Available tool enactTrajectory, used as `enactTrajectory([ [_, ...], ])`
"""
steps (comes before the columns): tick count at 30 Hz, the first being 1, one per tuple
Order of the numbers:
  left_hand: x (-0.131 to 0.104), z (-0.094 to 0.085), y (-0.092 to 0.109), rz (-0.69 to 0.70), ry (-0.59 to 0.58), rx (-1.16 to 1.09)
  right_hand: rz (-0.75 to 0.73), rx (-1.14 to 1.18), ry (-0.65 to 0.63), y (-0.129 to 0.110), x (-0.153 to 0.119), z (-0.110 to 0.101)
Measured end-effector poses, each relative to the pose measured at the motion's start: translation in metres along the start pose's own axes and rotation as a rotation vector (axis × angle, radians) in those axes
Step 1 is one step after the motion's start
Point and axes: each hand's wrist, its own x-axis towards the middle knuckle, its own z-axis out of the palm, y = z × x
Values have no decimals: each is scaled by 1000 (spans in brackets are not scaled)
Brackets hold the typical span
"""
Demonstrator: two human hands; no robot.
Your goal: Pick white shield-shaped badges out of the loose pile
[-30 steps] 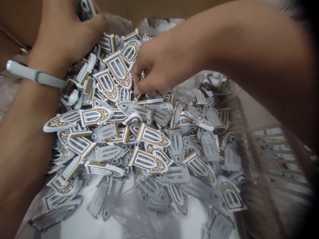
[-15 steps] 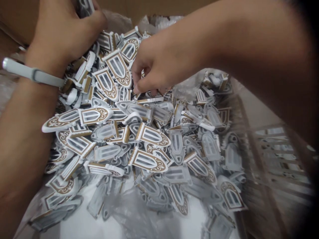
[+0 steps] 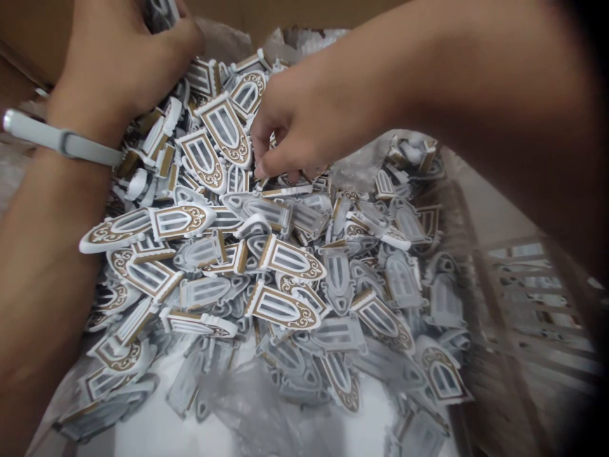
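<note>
A heap of small arched window-shaped plastic pieces (image 3: 285, 308), white with gold scroll trim and grey backs, fills the middle of the view. At the upper left, my left hand (image 3: 137, 57) is closed around a grey plastic piece (image 3: 162, 13), cut off by the top edge; a pale band circles that wrist. My right hand (image 3: 295, 127) reaches down into the heap, its fingers bent and thumb near the fingertips, beside a gold-trimmed arched piece (image 3: 226, 130). Whatever lies between those fingers is hidden.
Brown cardboard walls (image 3: 252, 14) rise behind the heap. Crumpled clear plastic (image 3: 266, 406) lies along its near side and also behind it. On the right stands a slatted rack or crate (image 3: 537, 292), blurred, beyond the box edge.
</note>
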Motion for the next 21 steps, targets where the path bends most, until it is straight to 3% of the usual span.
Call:
enactTrajectory([
  [8,-4,-1,2,51,-6,22,-4,-55,5,1,-1,-1],
  [21,-4,-2,5,15,5,0,-25,-24,0,4,0,2],
])
